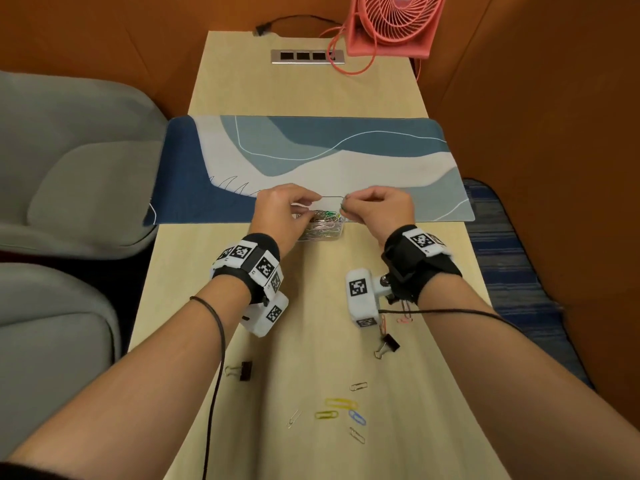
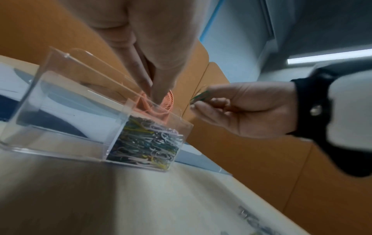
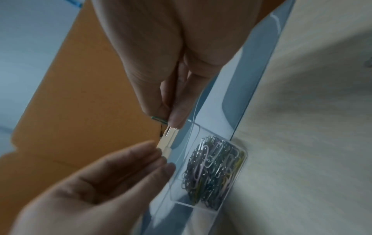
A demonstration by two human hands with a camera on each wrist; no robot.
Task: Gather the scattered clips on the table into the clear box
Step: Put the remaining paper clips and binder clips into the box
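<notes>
The clear box [image 1: 321,237] stands at the desk mat's near edge, its lid [image 1: 333,196] raised and one compartment packed with mixed paper clips [image 3: 211,170]. My left hand [image 1: 308,207] pinches the lid's edge from the left. Just right of the box's opening, my right hand [image 1: 349,206] pinches a green paper clip [image 3: 158,119] between thumb and fingertips. Two black binder clips [image 1: 244,370] [image 1: 388,344] and several loose paper clips, among them yellow ones [image 1: 341,403] and a blue one [image 1: 356,417], lie on the table near me.
A blue and white desk mat [image 1: 311,161] crosses the table behind the box. Farther back are a power strip [image 1: 307,56] and a pink fan [image 1: 394,22]. A grey sofa [image 1: 69,168] is to the left. Pink clips [image 1: 404,319] lie under my right wrist.
</notes>
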